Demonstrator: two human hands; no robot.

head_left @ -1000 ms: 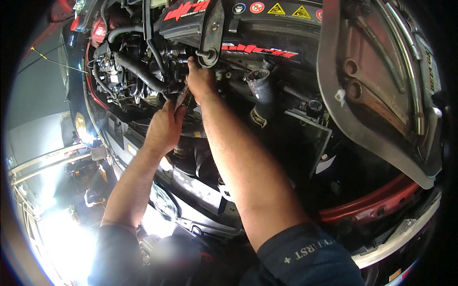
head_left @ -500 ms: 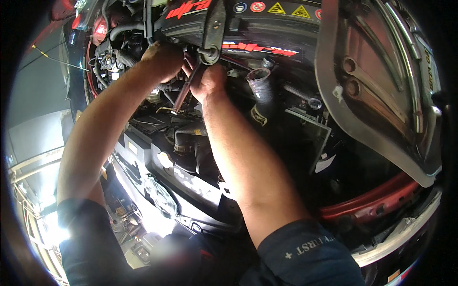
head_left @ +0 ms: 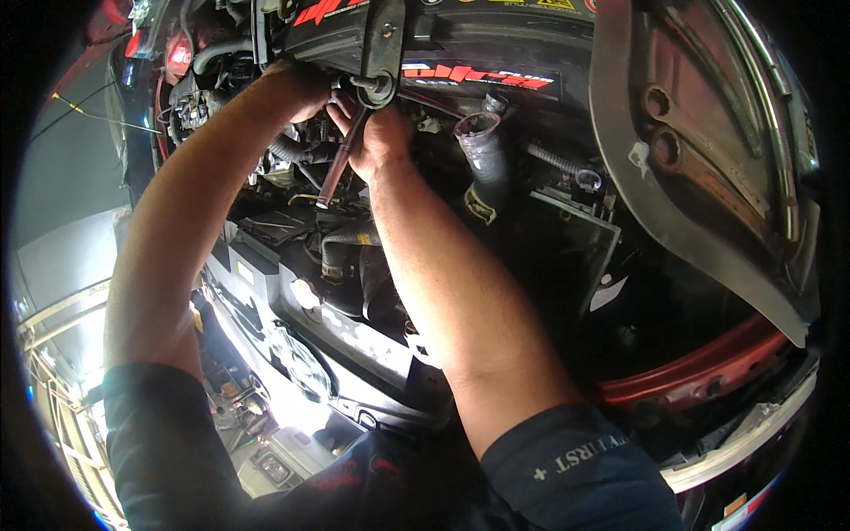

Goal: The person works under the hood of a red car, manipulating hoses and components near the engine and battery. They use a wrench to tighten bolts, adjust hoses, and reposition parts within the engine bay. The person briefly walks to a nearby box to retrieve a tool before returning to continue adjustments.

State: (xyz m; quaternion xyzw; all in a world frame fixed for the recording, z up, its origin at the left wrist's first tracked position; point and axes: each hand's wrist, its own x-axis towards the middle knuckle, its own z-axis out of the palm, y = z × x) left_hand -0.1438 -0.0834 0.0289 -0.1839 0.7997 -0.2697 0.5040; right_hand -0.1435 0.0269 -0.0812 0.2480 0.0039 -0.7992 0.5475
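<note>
My left hand (head_left: 301, 88) is curled low beside the black battery (head_left: 460, 55); its fingertips are hidden and a small shiny metal part shows at its edge. My right hand (head_left: 386, 140) lies just right of it. A shiny metal tool handle (head_left: 335, 170), perhaps a ratchet's, slants down across the right fingers, which reach behind it to the left. The tool's upper end is hidden near the left hand. Above the hands, a dark metal bracket (head_left: 382, 57) runs over the battery's front, with a threaded rod and nut (head_left: 370, 84) at its lower end.
An open-ended black hose (head_left: 485, 159) stands right of my right hand. A grey tray (head_left: 611, 150) holding wrenches (head_left: 708, 177) rests at the right. Hoses and wiring (head_left: 190, 115) crowd the left. The car's headlight (head_left: 301, 363) and red body edge (head_left: 699, 367) lie nearer me.
The view has shifted slightly. My left hand has drawn a little up and left, and the right fingers show more spread beside the handle. The handle keeps nearly the same slant.
</note>
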